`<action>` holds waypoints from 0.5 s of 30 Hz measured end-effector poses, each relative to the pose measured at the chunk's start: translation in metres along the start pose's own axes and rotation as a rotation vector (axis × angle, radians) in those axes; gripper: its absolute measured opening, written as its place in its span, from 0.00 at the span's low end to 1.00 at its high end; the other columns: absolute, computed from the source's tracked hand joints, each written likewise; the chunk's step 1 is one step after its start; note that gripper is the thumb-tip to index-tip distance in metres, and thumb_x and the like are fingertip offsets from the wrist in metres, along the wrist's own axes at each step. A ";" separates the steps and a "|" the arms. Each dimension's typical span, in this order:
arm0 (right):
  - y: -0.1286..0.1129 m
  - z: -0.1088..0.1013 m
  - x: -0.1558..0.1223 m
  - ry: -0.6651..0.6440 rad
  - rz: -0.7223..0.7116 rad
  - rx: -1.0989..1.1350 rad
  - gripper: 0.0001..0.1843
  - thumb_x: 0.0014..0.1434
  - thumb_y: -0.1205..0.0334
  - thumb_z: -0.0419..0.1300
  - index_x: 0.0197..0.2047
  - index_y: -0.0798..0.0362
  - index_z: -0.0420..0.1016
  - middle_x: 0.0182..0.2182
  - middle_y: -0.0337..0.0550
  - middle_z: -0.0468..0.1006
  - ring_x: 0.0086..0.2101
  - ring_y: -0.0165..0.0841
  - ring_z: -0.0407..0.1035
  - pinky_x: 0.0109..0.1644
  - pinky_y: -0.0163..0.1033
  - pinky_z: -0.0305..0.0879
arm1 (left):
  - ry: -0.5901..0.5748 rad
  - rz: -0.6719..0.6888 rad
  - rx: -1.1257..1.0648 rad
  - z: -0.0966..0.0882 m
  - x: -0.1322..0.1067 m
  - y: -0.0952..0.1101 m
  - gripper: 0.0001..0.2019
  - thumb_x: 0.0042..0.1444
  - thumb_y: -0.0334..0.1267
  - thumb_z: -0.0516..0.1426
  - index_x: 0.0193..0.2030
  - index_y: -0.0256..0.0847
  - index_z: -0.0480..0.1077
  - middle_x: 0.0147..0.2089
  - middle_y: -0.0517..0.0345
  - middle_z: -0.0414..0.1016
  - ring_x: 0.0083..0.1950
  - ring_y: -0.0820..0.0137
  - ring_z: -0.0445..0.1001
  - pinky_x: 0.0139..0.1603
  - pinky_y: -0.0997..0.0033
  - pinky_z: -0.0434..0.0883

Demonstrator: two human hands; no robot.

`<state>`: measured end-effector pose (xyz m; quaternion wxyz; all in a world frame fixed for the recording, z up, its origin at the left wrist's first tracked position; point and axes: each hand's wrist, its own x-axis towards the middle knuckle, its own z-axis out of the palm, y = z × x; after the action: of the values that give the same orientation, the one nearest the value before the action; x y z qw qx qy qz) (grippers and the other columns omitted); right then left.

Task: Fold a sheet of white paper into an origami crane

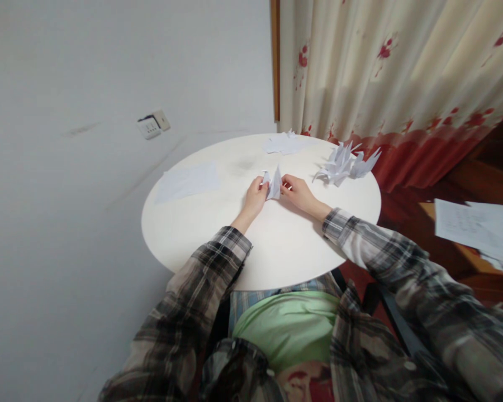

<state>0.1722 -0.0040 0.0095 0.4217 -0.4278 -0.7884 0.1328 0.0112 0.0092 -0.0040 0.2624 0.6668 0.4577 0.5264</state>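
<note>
Folded pieces (338,164) look done; sheets (188,181) remain flat. My left hand (255,196) pinches part-folded paper (275,185); my right hand (298,193) curls at its edge, grip unclear.

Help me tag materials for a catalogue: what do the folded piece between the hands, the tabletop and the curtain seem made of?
Folded piece: apparently matte white paper, judging by its thin, creased edges.
Tabletop: smooth and white, perhaps laminate or painted wood; no grain shows.
Curtain: probably fabric, soft-looking, since it hangs in loose folds.
</note>
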 end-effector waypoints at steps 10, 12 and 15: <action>-0.003 -0.001 -0.001 -0.009 0.012 -0.017 0.09 0.57 0.61 0.50 0.34 0.56 0.69 0.30 0.43 0.74 0.30 0.30 0.63 0.36 0.35 0.58 | -0.023 -0.054 -0.087 0.002 -0.002 0.007 0.05 0.56 0.39 0.52 0.33 0.41 0.63 0.31 0.61 0.68 0.35 0.73 0.67 0.37 0.73 0.65; -0.002 0.000 -0.001 -0.013 0.010 -0.021 0.10 0.57 0.61 0.50 0.34 0.56 0.69 0.30 0.43 0.74 0.30 0.30 0.64 0.36 0.35 0.58 | -0.016 -0.049 -0.085 0.001 -0.003 0.010 0.04 0.56 0.38 0.52 0.32 0.41 0.63 0.31 0.61 0.68 0.36 0.73 0.68 0.38 0.73 0.66; -0.003 -0.001 -0.001 -0.014 0.000 -0.023 0.10 0.58 0.60 0.50 0.34 0.56 0.69 0.31 0.44 0.74 0.30 0.30 0.64 0.36 0.35 0.58 | 0.011 -0.043 -0.064 0.000 -0.004 0.015 0.04 0.55 0.37 0.53 0.31 0.41 0.62 0.32 0.60 0.70 0.37 0.73 0.69 0.40 0.71 0.66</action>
<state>0.1712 -0.0063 0.0110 0.4111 -0.4316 -0.7929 0.1269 0.0158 -0.0011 0.0068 0.2923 0.6451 0.4562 0.5387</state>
